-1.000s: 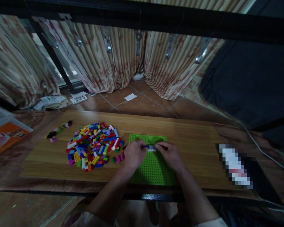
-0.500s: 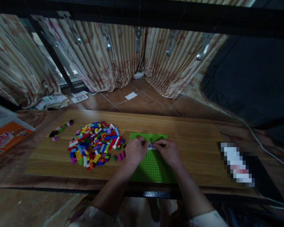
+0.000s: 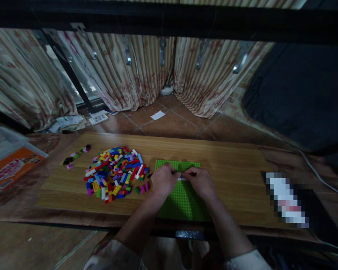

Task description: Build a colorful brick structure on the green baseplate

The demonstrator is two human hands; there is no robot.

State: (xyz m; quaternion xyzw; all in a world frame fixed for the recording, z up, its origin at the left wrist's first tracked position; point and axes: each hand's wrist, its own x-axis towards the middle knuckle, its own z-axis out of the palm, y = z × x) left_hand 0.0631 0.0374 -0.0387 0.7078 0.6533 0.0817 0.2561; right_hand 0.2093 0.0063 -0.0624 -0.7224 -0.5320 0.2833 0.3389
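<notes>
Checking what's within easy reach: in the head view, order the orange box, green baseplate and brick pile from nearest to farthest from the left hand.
From the left hand:
1. Green baseplate: partly beneath it, extending right.
2. Brick pile: to its left on the board.
3. Orange box: far left, beyond the board.

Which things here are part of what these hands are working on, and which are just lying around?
Being worked with: left hand, right hand, white brick, green baseplate, pile of coloured plastic bricks.

Just lying about: orange-labelled plastic box, papers on the floor, curtains, white cable.
</notes>
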